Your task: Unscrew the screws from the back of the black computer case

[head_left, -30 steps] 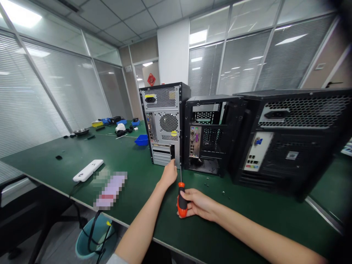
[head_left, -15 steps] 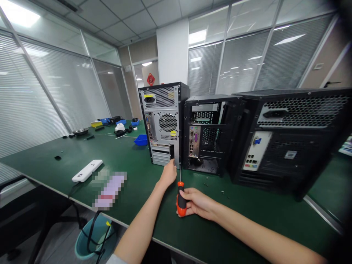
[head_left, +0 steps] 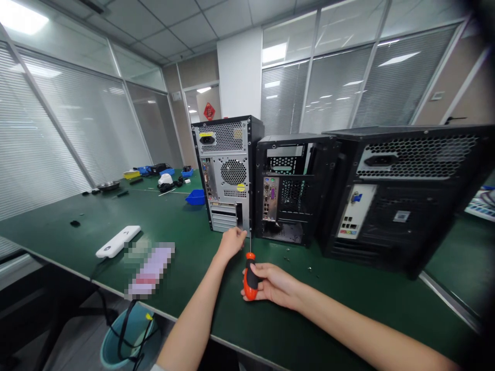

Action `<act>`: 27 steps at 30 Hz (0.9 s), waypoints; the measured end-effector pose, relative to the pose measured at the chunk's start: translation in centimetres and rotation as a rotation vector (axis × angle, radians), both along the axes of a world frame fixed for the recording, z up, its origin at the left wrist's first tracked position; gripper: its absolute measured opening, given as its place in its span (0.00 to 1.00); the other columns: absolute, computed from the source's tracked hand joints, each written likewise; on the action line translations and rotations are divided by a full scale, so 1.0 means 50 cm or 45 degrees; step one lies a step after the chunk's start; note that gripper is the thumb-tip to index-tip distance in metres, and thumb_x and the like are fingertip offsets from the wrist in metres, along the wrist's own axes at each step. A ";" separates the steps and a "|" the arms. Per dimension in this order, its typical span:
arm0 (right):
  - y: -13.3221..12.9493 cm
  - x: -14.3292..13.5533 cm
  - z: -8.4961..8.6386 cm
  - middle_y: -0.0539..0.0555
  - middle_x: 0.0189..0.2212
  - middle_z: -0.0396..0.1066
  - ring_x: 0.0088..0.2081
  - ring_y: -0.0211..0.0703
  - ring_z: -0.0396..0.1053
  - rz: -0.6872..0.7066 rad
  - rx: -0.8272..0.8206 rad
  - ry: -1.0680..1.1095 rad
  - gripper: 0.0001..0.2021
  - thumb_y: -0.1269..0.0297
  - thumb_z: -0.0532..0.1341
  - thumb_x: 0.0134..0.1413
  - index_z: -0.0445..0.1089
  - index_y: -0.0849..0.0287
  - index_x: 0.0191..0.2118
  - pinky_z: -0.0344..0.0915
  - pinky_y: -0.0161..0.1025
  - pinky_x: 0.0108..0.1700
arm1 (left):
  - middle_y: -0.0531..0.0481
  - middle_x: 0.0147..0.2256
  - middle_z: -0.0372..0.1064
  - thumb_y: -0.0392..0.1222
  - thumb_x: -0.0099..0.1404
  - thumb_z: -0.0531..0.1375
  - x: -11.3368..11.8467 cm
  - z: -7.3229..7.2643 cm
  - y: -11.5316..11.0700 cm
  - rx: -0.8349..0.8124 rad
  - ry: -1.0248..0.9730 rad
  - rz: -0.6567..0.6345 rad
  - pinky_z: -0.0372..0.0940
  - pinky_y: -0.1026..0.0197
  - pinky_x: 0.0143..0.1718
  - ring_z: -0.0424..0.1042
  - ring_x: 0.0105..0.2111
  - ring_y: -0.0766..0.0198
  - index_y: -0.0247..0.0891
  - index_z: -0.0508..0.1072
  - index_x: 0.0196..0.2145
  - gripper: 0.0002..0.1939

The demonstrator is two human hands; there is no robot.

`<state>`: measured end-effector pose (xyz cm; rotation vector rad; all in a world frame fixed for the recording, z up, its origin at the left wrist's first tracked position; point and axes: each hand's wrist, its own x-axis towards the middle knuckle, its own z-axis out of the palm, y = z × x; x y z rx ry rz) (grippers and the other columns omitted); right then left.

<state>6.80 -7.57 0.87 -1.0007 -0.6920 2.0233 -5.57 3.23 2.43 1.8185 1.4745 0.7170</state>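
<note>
green table (head_left: 340,304): it carries three computer cases in one row.
black case (head_left: 410,211): it stands upright at the right end.
silver-backed case (head_left: 232,175): it stands upright at the left end, back toward the person.
open-framed case (head_left: 296,188): it is between these two.
right hand (head_left: 275,284): its fingers are closed around the handle of the screwdriver (head_left: 251,281).
left hand (head_left: 231,243): its fingers are narrow, near the shaft; i cannot tell if they hold something.
screwdriver's long axis: it runs forward, away from the person; the tip points to the lower right corner of the silver back.
small metal pieces (head_left: 309,268): they lie before the open-framed case.
</note>
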 end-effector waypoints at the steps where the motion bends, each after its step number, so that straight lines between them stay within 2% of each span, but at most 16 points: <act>1: 0.000 0.000 0.001 0.55 0.27 0.71 0.28 0.48 0.75 -0.002 -0.011 0.006 0.05 0.67 0.56 0.59 0.61 0.64 0.35 0.68 0.55 0.43 | 0.46 0.26 0.73 0.45 0.65 0.51 0.000 0.003 -0.002 -0.069 -0.023 -0.027 0.68 0.62 0.32 0.73 0.25 0.64 0.34 0.70 0.32 0.14; 5: -0.001 -0.001 0.005 0.55 0.26 0.71 0.28 0.48 0.75 -0.022 -0.033 0.033 0.05 0.68 0.54 0.60 0.62 0.64 0.36 0.68 0.55 0.43 | 0.47 0.21 0.71 0.48 0.66 0.50 -0.004 0.014 -0.012 -0.307 -0.098 -0.128 0.68 0.63 0.27 0.71 0.20 0.67 0.32 0.69 0.25 0.19; 11: -0.010 -0.011 0.010 0.56 0.24 0.71 0.29 0.47 0.75 -0.079 -0.024 0.073 0.10 0.64 0.54 0.61 0.61 0.64 0.31 0.68 0.51 0.45 | 0.49 0.20 0.70 0.53 0.62 0.55 -0.017 0.029 -0.029 -0.473 -0.152 -0.247 0.68 0.63 0.26 0.70 0.20 0.67 0.31 0.70 0.25 0.20; 14: -0.013 -0.014 0.006 0.56 0.23 0.71 0.29 0.47 0.75 -0.107 -0.006 0.089 0.09 0.64 0.57 0.59 0.61 0.64 0.31 0.68 0.51 0.45 | 0.52 0.17 0.67 0.59 0.55 0.59 -0.017 0.035 -0.039 -0.487 -0.109 -0.297 0.68 0.62 0.25 0.69 0.19 0.67 0.32 0.69 0.23 0.23; 18: -0.012 -0.014 -0.008 0.55 0.23 0.70 0.29 0.48 0.75 -0.122 0.009 0.130 0.08 0.64 0.60 0.56 0.62 0.64 0.32 0.68 0.53 0.45 | 0.52 0.15 0.65 0.65 0.50 0.59 -0.017 0.035 -0.051 -0.408 0.019 -0.289 0.65 0.63 0.23 0.66 0.17 0.68 0.33 0.69 0.20 0.27; 22: -0.014 -0.017 -0.019 0.55 0.24 0.71 0.30 0.47 0.75 -0.151 0.025 0.166 0.08 0.64 0.61 0.55 0.63 0.64 0.34 0.68 0.52 0.45 | 0.49 0.21 0.69 0.68 0.49 0.58 -0.032 0.029 -0.063 -0.489 -0.163 -0.315 0.65 0.64 0.25 0.68 0.22 0.67 0.32 0.71 0.25 0.30; 27: -0.020 -0.024 -0.018 0.54 0.24 0.71 0.29 0.47 0.75 -0.213 0.016 0.162 0.06 0.66 0.60 0.56 0.62 0.63 0.33 0.68 0.51 0.44 | 0.47 0.31 0.73 0.63 0.46 0.64 -0.059 0.015 -0.081 -0.733 -0.494 -0.439 0.66 0.62 0.36 0.71 0.31 0.66 0.33 0.73 0.34 0.29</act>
